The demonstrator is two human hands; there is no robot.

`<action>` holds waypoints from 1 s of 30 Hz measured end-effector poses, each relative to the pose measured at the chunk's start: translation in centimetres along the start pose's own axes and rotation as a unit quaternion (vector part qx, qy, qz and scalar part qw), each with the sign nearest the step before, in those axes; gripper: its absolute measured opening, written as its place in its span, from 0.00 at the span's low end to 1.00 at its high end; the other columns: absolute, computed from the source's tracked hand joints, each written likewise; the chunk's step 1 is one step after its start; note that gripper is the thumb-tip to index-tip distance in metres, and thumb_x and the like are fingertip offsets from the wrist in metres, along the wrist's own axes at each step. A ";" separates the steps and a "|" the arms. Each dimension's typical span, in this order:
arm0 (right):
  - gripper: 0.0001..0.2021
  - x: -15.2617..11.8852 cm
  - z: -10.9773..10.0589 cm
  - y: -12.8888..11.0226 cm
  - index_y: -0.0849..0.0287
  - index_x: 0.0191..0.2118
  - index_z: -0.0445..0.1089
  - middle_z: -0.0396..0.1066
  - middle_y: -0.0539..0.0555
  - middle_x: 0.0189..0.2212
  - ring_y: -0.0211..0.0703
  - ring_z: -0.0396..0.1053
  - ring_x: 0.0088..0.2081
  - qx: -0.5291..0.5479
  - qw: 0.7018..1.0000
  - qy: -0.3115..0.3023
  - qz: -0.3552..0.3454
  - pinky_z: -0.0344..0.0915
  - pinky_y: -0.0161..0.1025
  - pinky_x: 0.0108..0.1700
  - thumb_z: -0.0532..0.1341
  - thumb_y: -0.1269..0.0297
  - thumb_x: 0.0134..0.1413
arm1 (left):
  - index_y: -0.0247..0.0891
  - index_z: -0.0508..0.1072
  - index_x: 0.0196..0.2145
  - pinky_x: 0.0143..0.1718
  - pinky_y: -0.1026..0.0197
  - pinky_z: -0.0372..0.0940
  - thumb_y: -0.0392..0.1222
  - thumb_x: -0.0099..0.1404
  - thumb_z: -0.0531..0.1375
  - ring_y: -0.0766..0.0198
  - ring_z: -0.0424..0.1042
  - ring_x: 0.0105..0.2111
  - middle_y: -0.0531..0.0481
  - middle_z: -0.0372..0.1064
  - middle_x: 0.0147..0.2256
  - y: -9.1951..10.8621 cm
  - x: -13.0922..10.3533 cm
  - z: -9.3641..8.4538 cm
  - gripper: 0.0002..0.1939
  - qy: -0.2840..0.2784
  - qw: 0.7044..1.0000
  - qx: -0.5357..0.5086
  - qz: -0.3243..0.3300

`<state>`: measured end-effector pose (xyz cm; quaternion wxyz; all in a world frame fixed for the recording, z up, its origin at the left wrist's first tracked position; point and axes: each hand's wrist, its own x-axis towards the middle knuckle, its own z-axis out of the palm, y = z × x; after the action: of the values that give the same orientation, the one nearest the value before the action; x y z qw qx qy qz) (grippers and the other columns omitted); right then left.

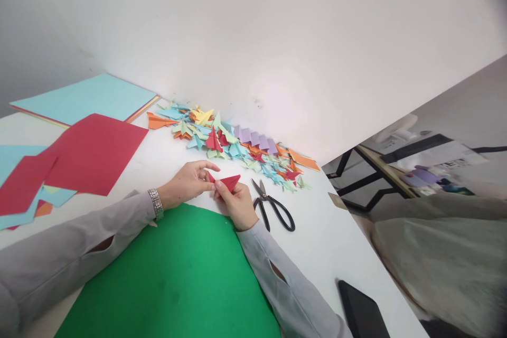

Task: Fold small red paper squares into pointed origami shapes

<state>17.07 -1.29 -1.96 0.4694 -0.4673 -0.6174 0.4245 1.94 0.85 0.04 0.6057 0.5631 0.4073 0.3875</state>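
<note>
A small folded red paper (232,181) is held up between both hands, above the far edge of a green sheet (174,274). My right hand (238,205) pinches it with thumb and fingers from the near side. At its left end, my left hand (190,182) has thumb and fingers closed on the paper, with the index finger stretched over it. Beyond the hands lies a long pile of folded paper pieces (214,140) in several colours. Black-handled scissors (273,202) rest with blades apart just right of my right hand.
Large red sheets (99,153) and light blue sheets (87,97) lie at the left of the white table (325,243). A black phone-like object (362,309) is at the lower right. A white wall stands behind; a shelf (380,169) is beyond the right edge.
</note>
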 end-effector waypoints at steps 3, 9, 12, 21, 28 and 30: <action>0.22 0.0 0.2 -0.2 0.59 0.15 0.65 0.65 0.49 0.15 0.36 0.60 0.21 0.007 1.000 0.002 -0.007 0.58 0.36 0.28 0.61 0.48 0.48 | 0.31 0.68 0.43 0.14 0.70 0.48 0.32 0.48 0.62 0.76 0.54 0.13 0.61 0.61 0.16 -0.2 0.1 0.0 0.22 -0.004 1.000 -0.006 -0.002; 0.22 0.0 0.2 -0.1 0.59 0.16 0.68 0.66 0.50 0.15 0.37 0.61 0.20 0.051 0.998 0.028 0.007 0.59 0.37 0.27 0.62 0.46 0.47 | 0.33 0.64 0.46 0.14 0.69 0.52 0.35 0.48 0.65 0.75 0.57 0.13 0.60 0.66 0.20 -0.3 0.0 0.1 0.27 0.023 1.000 -0.011 0.016; 0.22 0.1 0.2 0.1 0.59 0.16 0.68 0.66 0.50 0.14 0.36 0.60 0.19 0.074 0.996 0.034 0.022 0.59 0.36 0.26 0.61 0.46 0.48 | 0.33 0.65 0.45 0.15 0.68 0.53 0.36 0.48 0.66 0.75 0.58 0.13 0.57 0.68 0.22 -0.1 -0.1 0.2 0.26 0.029 0.999 -0.016 0.014; 0.20 0.1 0.2 0.3 0.60 0.19 0.69 0.67 0.50 0.16 0.35 0.60 0.19 0.102 0.993 0.040 0.041 0.57 0.34 0.24 0.64 0.47 0.46 | 0.32 0.66 0.44 0.15 0.69 0.53 0.35 0.47 0.66 0.74 0.58 0.14 0.57 0.68 0.20 0.0 0.0 0.3 0.25 0.038 0.998 -0.044 0.008; 0.20 0.1 0.2 0.1 0.60 0.17 0.68 0.65 0.49 0.14 0.34 0.59 0.17 0.075 0.996 0.052 0.019 0.57 0.34 0.23 0.65 0.48 0.45 | 0.32 0.67 0.43 0.14 0.70 0.50 0.37 0.47 0.66 0.74 0.57 0.14 0.57 0.67 0.20 -0.3 0.1 0.2 0.24 0.026 0.999 -0.029 0.008; 0.20 0.1 0.2 0.2 0.60 0.17 0.68 0.65 0.49 0.14 0.34 0.60 0.17 0.101 0.993 0.054 0.032 0.58 0.34 0.22 0.64 0.48 0.45 | 0.32 0.68 0.41 0.14 0.69 0.50 0.38 0.47 0.67 0.74 0.57 0.14 0.57 0.67 0.20 -0.2 0.0 0.2 0.23 0.031 0.999 -0.031 0.013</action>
<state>16.89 -1.21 -2.18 0.5325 -0.4595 -0.5300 0.4737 2.14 0.75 -0.11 0.6048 0.5373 0.4062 0.4249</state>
